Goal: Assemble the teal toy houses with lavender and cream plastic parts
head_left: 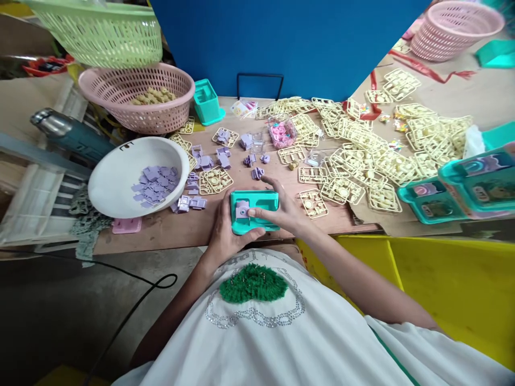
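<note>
Teal case (261,202) at near edge of counter (181,228), held in both hands. Left hand (225,233) grip closed around case's left end. Right hand (284,212) grip closed on right end, forefinger touching purple piece (242,210) seated in case. White bowl (116,182) of purple parts left; yellow sprues (362,150) spread right

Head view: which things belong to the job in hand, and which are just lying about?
In hand: teal case, held in left hand and right hand; purple piece set in it; likely the purple pieces in the white bowl.
Lying about: pink basket, green basket, yellow frames, grey flask.
</note>
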